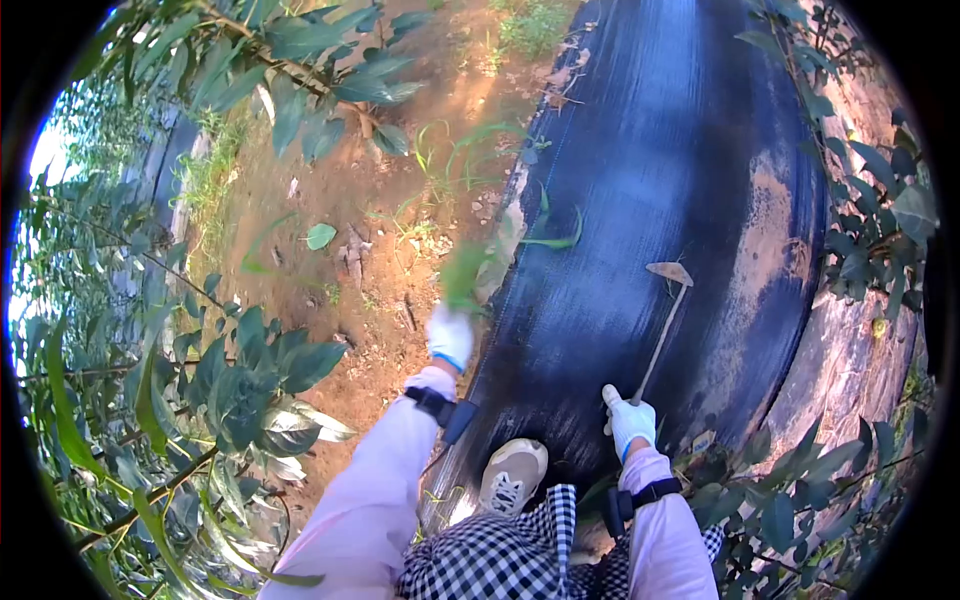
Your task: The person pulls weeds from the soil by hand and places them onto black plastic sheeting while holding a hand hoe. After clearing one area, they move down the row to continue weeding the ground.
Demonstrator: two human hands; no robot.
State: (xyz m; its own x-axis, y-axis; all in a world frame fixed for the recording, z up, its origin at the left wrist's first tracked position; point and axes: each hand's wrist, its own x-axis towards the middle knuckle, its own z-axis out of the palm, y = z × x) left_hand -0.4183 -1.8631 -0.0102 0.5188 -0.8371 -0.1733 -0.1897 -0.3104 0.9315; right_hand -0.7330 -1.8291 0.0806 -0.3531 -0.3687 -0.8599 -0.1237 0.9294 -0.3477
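My left hand point(450, 335), in a white glove with a blue cuff, is closed on a tuft of grass point(463, 278) at the border of the bare soil and the black plastic sheet point(600, 250). Both the hand and the tuft are smeared by motion. In my right hand point(630, 420), also gloved, is a small hand hoe point(660, 345). Its thin handle slants up and away from the hand, and its triangular metal blade point(670, 271) is over the black sheet.
Brown soil point(380, 240) with dry leaves and sparse weeds runs along the left. Leafy branches point(330, 60) reach in from the left and right. Grass blades point(560, 238) lie over the sheet's edge. My shoe point(513, 475) stands on the sheet near the bottom.
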